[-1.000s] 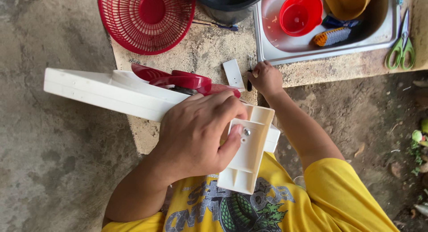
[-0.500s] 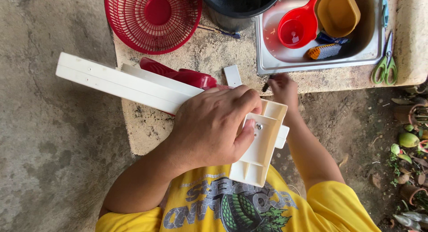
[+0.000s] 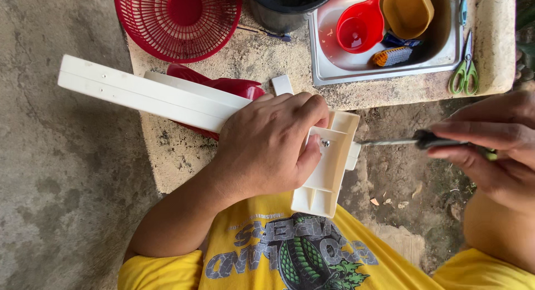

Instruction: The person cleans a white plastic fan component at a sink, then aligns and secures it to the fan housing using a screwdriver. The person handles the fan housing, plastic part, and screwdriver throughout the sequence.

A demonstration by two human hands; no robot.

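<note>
My left hand grips a cream-white plastic part, a long flat bar ending in a boxy bracket, held over my lap. A small metal screw sits in the bracket beside my thumb. My right hand holds a screwdriver with a dark handle; its metal shaft points left toward the bracket's edge, the tip close to the bracket's right side.
A rough stone slab carries a red plastic basket, a black bucket, green scissors, a small white piece and a steel tray with a red scoop, a brown bowl and a brush. A red object lies under the bar.
My right hand has left the slab's edge and swung out to the right, now holding the screwdriver level toward the bracket. The left hand keeps its grip on the white part.
</note>
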